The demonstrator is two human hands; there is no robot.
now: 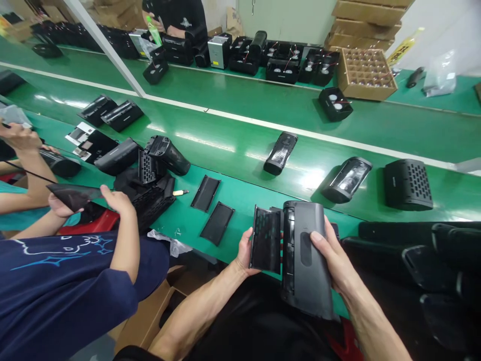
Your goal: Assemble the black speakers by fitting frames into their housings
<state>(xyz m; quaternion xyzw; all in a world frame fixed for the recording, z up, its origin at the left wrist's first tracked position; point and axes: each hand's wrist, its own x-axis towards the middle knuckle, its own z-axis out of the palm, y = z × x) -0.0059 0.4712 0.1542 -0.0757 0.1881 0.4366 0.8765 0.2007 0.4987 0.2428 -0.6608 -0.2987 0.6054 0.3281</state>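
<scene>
My left hand is closed around the edge of a black perforated panel, its fingers partly behind it. Close beside the panel on the right is a black speaker housing, a long shell with an oval recess on its face. My right hand grips the housing by its right side, thumb on the front. A narrow gap shows between panel and housing. Two more black panels, a farther one and a nearer one, lie on the green bench to the left.
On the green conveyor stand several black housings, one with a perforated side. A co-worker at left holds a dark panel. Black parts are stacked at right. Across the line sit a cardboard divider box and another person.
</scene>
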